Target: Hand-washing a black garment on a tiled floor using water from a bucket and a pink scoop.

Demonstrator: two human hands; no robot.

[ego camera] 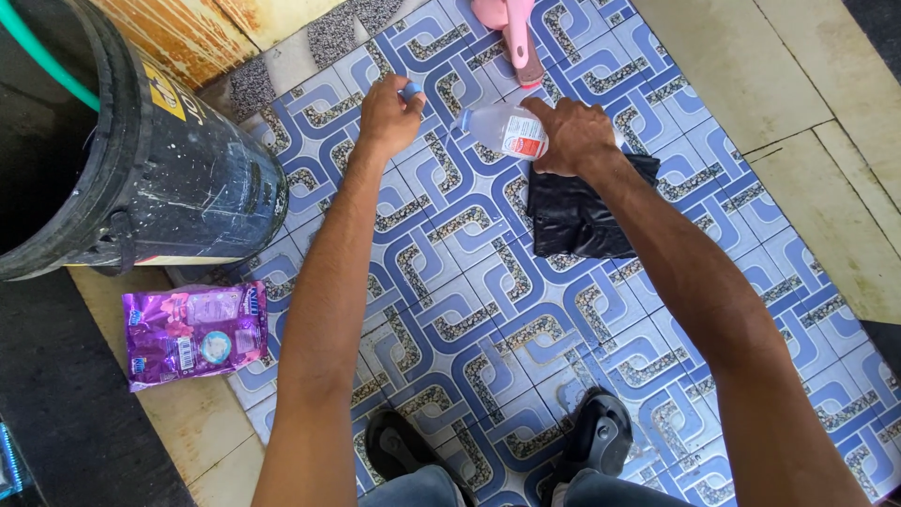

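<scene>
— So where's the bottle right now?

— I see the small clear plastic bottle (pixel 504 129) tipped on its side in my right hand (pixel 574 134), held above the blue patterned floor tiles (pixel 488 310) and just over the black cloth (pixel 577 216) lying there. Its open neck points toward my left hand (pixel 388 115).

— And the left?

— Closed narrow, fingers pinched around a small blue cap (pixel 411 91), well clear of the bottle's mouth.

— How do you judge the bottle handles?

— Light, I'd say, thin-walled and a bit squeezable, so a hard grip could buckle it and push liquid out of the open neck. The label band (pixel 527 139) gives a less slick surface than the bare plastic. My right hand wraps the rear half, which seems the sensible place: around the body, away from the mouth. How full it is I can't tell.

— The cap?

— Tiny and stiff, easy to drop; a fingertip pinch suits it.

— Anything else nearby?

— A big black bucket (pixel 178 178) to my left, a purple sachet pack (pixel 195 331) below it, a pink brush (pixel 514 33) at the top edge, and my sandals (pixel 601 437) near the bottom
</scene>
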